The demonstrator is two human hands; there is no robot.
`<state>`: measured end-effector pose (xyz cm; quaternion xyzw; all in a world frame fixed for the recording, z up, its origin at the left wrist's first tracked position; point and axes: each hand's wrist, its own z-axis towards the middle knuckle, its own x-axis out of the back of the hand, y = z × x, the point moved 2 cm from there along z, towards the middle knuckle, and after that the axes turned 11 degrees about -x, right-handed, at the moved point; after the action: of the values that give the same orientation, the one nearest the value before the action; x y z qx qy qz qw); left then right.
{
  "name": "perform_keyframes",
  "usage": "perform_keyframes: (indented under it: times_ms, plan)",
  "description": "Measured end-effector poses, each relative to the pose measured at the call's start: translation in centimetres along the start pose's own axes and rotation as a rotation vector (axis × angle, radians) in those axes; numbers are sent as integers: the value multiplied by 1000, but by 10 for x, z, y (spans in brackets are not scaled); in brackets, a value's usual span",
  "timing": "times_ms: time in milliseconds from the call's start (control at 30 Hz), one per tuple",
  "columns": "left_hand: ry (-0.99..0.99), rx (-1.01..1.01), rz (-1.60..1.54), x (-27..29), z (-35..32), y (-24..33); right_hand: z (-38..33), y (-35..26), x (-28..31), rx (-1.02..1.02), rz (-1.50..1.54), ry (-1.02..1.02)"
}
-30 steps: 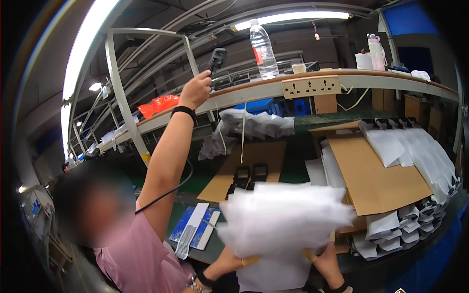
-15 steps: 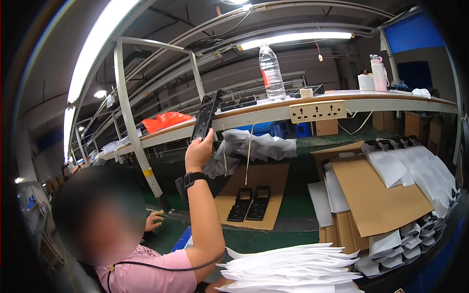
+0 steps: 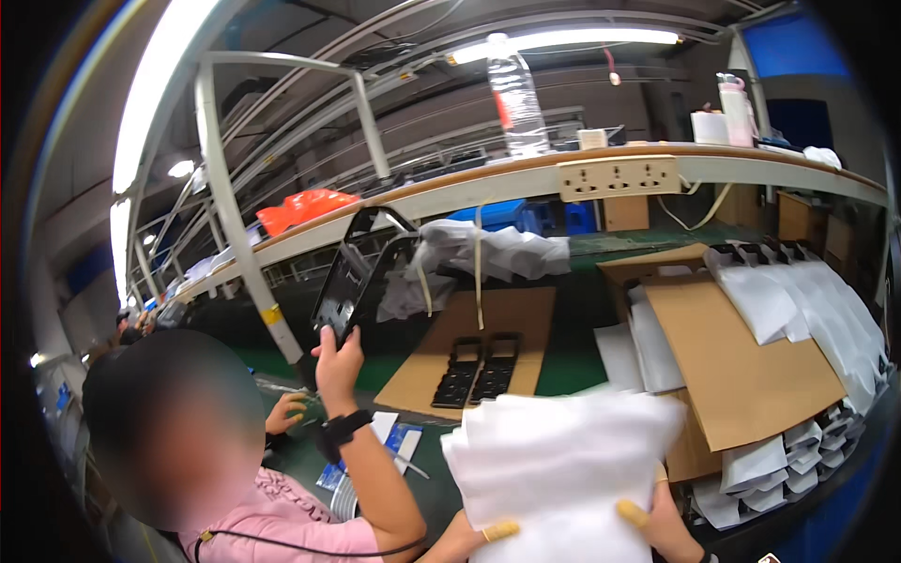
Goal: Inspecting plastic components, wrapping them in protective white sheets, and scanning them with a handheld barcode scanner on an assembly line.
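Holding a stack of white sheets [image 3: 563, 460] — left hand [image 3: 474, 538] and right hand [image 3: 660, 522] closed on opposite lower sides, thumbs in front. White-wrapped parts [image 3: 798, 291] already lie piled at right; two black frames [image 3: 453, 385] lie unwrapped on cardboard [image 3: 529, 345] — the stack is not yet set down.

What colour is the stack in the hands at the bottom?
The stack is white, seen best in the head view.

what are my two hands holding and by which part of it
A thick stack of thin, floppy white sheets: the left hand grips its lower left edge, the right hand its lower right edge.
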<state>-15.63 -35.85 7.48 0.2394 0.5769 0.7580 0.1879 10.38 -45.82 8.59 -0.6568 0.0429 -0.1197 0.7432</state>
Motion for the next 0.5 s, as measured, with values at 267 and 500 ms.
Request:
perform_keyframes:
  times_ms: [267,500]
  plan:
    - [123,130,-110,-30,31,-34,-44,-7,-24,297,-973,-170]
    - [56,158,-77,-40,47,-20,-56,2,-17,248,-931,-137]
